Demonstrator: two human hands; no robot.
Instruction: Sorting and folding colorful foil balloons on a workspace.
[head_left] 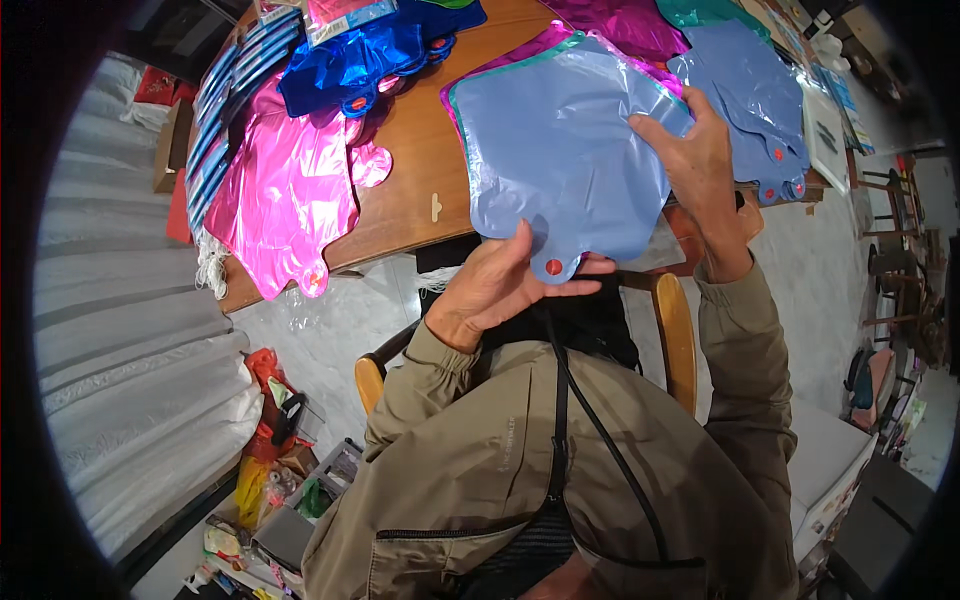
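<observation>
A flat, uninflated pale blue foil balloon [560, 150] with a teal rim is held up over the edge of the wooden table [420, 190]. My left hand [495, 290] pinches its narrow neck near a small red dot at the bottom. My right hand [700, 165] grips its right edge, fingers spread on the foil. A magenta foil balloon peeks out behind it.
More flat foil balloons lie on the table: pink [290, 190] at the left, dark blue [355, 60] at the back, pale blue ones [750, 100] at the right. A wooden chair [680, 335] stands below my hands. Clutter [275, 450] and white fabric lie on the floor at left.
</observation>
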